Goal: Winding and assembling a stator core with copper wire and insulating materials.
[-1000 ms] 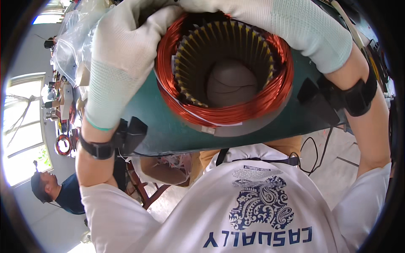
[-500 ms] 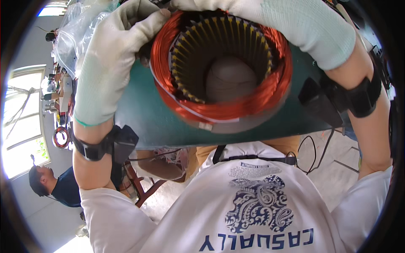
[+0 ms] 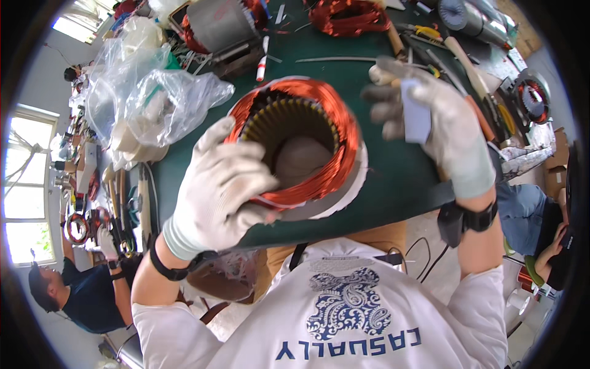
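Note:
A motor stator (image 3: 301, 200), with bright red-orange copper winding and yellow-edged slots round a dark bore, sits near the table's front edge. My gloved left hand (image 3: 224, 178) grips its near left rim, fingers curled over the winding toward the bore. Off to the right and apart from the stator is my gloved right hand (image 3: 445, 117). It is closed on a pale bluish rectangular piece of sheet (image 3: 416, 111), and its fingertips are blurred.
Clear plastic bags (image 3: 175, 98) lie at the left. Farther back are a grey motor housing (image 3: 221, 24), a red-capped marker (image 3: 262, 64) and a loose copper coil (image 3: 350, 17). Hammers and other hand tools (image 3: 467, 61) crowd the right. A co-worker (image 3: 86, 289) is at the far left.
My right hand has come off the stator's far side, moved right and now holds the pale piece. My left hand has shifted to the near left rim. More of the table shows.

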The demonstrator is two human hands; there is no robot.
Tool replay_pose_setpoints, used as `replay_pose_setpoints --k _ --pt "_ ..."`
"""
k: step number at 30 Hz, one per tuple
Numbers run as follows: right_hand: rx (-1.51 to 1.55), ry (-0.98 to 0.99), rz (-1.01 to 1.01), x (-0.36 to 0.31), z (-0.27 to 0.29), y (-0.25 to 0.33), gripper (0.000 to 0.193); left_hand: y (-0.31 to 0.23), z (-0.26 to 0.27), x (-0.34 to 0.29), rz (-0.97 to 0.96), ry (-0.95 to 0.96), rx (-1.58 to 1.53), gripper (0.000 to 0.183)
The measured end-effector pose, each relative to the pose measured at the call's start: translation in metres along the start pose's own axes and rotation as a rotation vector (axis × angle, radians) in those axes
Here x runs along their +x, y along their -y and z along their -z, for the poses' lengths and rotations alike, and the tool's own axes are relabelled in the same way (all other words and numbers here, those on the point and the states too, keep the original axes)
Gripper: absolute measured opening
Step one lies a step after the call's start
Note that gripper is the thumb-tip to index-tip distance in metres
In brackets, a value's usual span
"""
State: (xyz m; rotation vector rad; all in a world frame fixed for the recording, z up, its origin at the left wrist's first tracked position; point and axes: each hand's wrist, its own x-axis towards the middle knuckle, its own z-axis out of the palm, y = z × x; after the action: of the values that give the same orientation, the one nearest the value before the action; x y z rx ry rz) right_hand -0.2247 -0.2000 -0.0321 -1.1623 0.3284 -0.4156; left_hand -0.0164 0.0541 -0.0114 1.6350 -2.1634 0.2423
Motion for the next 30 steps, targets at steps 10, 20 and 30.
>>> replay_pose_setpoints --k 10,20,30 --pt "-0.478 -0.181 -0.224 -0.035 -0.003 0.001 0.024 -0.048 -0.020 0.024 0.194 0.012 0.106 0.041" --pt "-1.074 -0.136 0.091 -0.030 -0.032 0.011 0.013 -0.020 0.012 0.058 0.153 -0.025 -0.076 0.028" --pt "-0.941 -0.167 0.280 0.004 -0.059 -0.010 0.013 0.068 -0.027 0.083 0.437 0.001 -0.714 0.031"
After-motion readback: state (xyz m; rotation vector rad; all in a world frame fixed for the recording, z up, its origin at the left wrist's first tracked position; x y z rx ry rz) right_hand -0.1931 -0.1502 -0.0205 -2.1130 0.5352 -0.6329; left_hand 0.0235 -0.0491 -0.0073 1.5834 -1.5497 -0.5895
